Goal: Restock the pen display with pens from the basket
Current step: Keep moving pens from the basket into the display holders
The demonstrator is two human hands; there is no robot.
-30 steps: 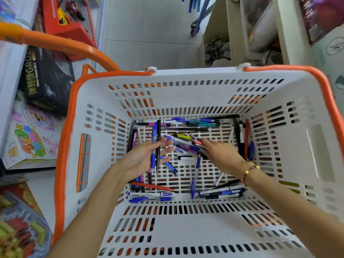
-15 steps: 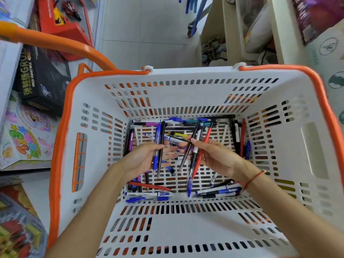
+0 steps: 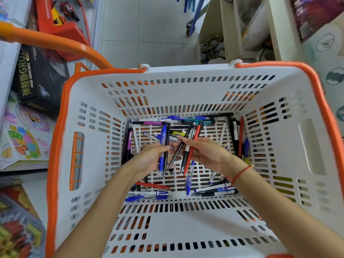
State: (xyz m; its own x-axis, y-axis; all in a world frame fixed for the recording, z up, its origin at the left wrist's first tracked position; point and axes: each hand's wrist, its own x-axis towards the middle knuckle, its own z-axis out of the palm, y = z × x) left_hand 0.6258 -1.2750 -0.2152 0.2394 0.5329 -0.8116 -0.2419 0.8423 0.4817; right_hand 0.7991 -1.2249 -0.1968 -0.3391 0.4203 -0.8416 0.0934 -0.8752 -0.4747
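A white slotted basket (image 3: 178, 226) with an orange rim fills the view, and many loose pens (image 3: 214, 190) lie on its bottom. My left hand (image 3: 149, 161) is inside it, shut on a blue pen (image 3: 162, 146) and a black pen (image 3: 167, 144) held upright. My right hand (image 3: 210, 155) is close beside it, shut on a red pen (image 3: 193, 144) and two dark pens (image 3: 183, 142) fanned out. The pen display is not in view.
The orange basket handle (image 3: 55, 41) arcs at upper left. Boxed toys (image 3: 37, 79) and a colourful box (image 3: 24, 136) are stacked on the left. Pale shelving (image 3: 229, 34) with goods stands at upper right. A tiled floor (image 3: 149, 34) lies beyond the basket.
My right hand has picked up a red pen and two dark pens from the pile and lifted them. It has drawn close to my left hand, which keeps its two pens.
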